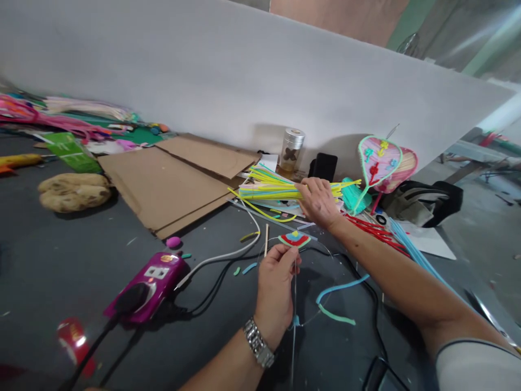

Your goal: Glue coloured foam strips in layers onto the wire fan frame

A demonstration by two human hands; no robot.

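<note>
My left hand (274, 285), with a metal watch on its wrist, is closed in a pinch on a small pipe-cleaner piece (294, 239) with red, blue and yellow bands on a thin wire frame. My right hand (319, 202) reaches out further back and is closed on a bundle of yellow and green pipe cleaners (271, 189) lying on the dark table (61, 260). Loose blue and green pipe cleaner pieces (340, 301) lie just right of my left hand.
A purple power strip (150, 282) with black and white cables sits to the left. Cardboard sheets (171, 182) lie behind it, with a jar (292, 149), finished pink fans (382, 163), red pipe cleaners (376, 231) and a white board wall (244, 81) beyond.
</note>
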